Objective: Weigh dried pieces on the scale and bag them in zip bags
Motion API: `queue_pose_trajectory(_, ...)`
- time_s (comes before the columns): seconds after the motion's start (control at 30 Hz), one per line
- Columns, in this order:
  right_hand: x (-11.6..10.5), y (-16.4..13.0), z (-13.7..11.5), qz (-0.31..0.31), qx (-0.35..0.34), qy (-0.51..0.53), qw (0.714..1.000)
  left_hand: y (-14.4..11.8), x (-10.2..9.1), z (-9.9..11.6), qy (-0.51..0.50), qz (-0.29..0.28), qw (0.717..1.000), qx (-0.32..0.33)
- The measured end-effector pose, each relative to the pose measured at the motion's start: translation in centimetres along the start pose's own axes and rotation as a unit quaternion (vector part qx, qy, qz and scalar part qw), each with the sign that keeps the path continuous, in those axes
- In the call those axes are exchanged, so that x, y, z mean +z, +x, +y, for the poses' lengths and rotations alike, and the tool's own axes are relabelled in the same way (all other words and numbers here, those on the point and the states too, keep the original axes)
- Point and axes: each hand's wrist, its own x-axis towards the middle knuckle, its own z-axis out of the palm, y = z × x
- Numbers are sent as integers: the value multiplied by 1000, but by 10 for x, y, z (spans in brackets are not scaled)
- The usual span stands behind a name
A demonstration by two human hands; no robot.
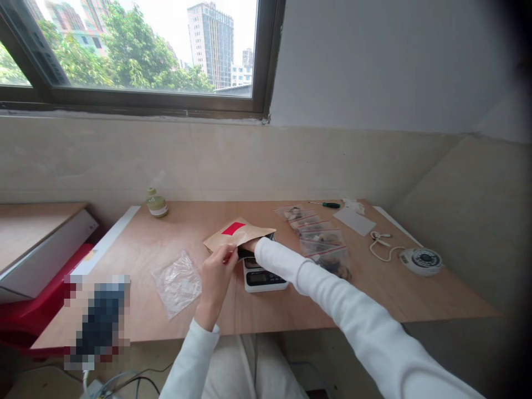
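Note:
A brown kraft paper pouch (233, 233) with a red label lies over a small white digital scale (262, 277) on the wooden table (374, 288). My left hand (216, 277) pinches the pouch's open near edge. My right hand (250, 244) reaches into the pouch mouth; its fingers are hidden inside, only the wrist and white sleeve show. What the fingers hold cannot be seen.
A crumpled clear plastic bag (178, 281) lies left of the scale. A row of small zip bags (320, 238) runs to the right, with a green-handled screwdriver (328, 205), a white card (354, 220), a round white device with cord (420, 259), and small jars (157, 205) at the back left.

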Motion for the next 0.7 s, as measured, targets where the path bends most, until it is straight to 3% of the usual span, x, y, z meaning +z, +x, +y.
queue_pose_trajectory(0.17, -15, 6, -14, -93, -25, -28, 995, 8, -9, -3, 9, 24, 1000, -3)
queue_pose_trajectory(0.37, -62, -39, -23, -154, -85, -49, 983, 13, -18, -6, -7, 17, 1000, -8)
queue_pose_trajectory(0.47, -78, -58, -26, -114, -69, 14, 991, 15, -18, -6, -13, 17, 1000, -7)
queue_pose_trajectory(0.57, -86, -71, -24, -31, -12, 113, 993, 16, -17, -6, -8, 18, 1000, -3)
queue_pose_trajectory(0.7, -88, -87, -2, 88, 58, 285, 953, 18, -17, -8, 5, 32, 999, -8)
